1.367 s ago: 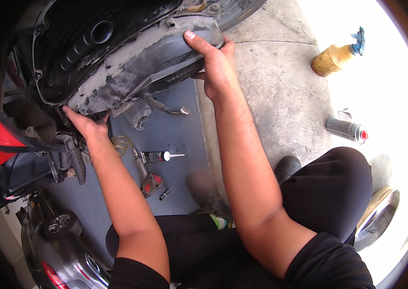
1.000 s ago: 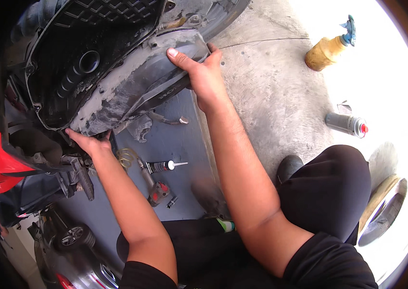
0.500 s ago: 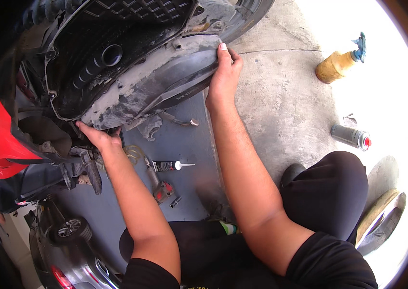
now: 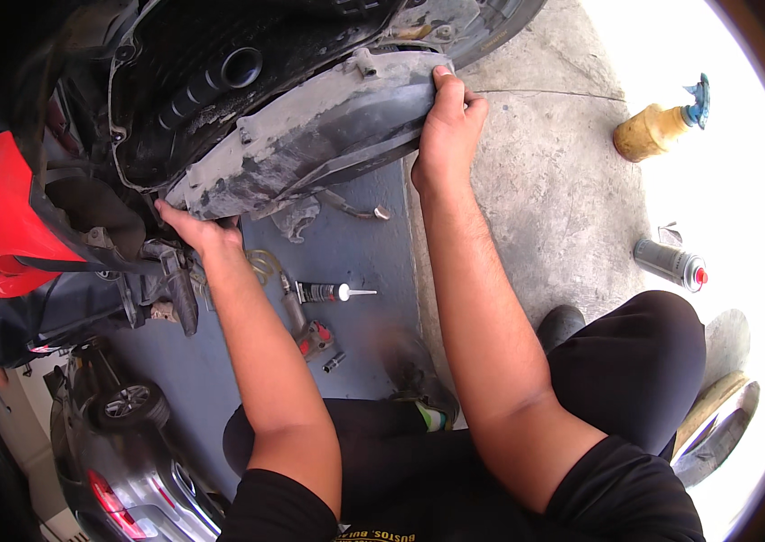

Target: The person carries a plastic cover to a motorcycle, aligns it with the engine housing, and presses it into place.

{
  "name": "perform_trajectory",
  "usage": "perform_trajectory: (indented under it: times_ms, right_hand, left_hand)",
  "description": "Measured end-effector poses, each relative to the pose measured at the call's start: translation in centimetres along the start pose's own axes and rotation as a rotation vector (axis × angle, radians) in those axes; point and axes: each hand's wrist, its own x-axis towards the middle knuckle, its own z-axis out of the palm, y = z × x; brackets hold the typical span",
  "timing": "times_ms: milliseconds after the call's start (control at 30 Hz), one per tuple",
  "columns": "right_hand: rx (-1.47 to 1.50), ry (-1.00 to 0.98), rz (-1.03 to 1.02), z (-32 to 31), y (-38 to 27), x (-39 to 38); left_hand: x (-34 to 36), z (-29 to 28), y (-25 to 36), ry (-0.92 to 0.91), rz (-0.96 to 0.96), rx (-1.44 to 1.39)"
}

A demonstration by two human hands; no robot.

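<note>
My left hand [image 4: 206,226] grips the lower-left end of a long, dusty grey-black plastic cover [image 4: 310,135], with the thumb along its outer end and some fingers hidden under it. The upper-right end is held by my right hand [image 4: 447,135], its thumb on the cover's rim. The cover lies against the lower edge of an open black housing [image 4: 184,63] with a ribbed tube, part of a red and black scooter [image 4: 12,221]; whether it is seated there I cannot tell.
On the blue-grey floor [image 4: 378,244] lie a sealant tube [image 4: 319,292], a red-grey air gun [image 4: 310,336], a socket [image 4: 334,361] and a coiled hose [image 4: 261,265]. Right, on concrete, are a yellow pump bottle [image 4: 644,134] and spray can [image 4: 667,262]. A grey car [image 4: 130,470] shows lower left.
Both hands and the cover have shifted a little to the right in the picture, along with the scooter and surroundings. My right thumb has moved from the cover's face to its far-right end.
</note>
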Motion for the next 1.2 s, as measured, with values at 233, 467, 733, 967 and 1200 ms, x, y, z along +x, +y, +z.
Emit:
perform_trajectory:
  times_ms: [233, 467, 733, 967, 1200]
  right_hand:
    - [0.026, -0.009, 0.039, -0.1, 0.2, -0.2]
    - [0.012, -0.003, 0.064, -0.3, -0.1, 0.4]
    - [-0.087, -0.072, 0.024, 0.4, -1.0, 0.2]
    - [0.090, -0.231, 0.021, -0.3, -1.4, -0.1]
    - [-0.456, -0.036, -0.283, 1.1, -3.8, -0.5]
  left_hand:
    - [-0.9, 0.2, 0.3, 0.010, 0.005, 0.054]
    - [-1.7, 1.0, 0.1, 0.022, 0.023, 0.071]
    - [-2.6, 1.7, 0.4, 0.019, -0.030, 0.065]
    - [-1.8, 1.5, 0.7, -0.011, -0.023, 0.083]
    - [-2.3, 1.6, 0.4, -0.016, -0.017, 0.087]
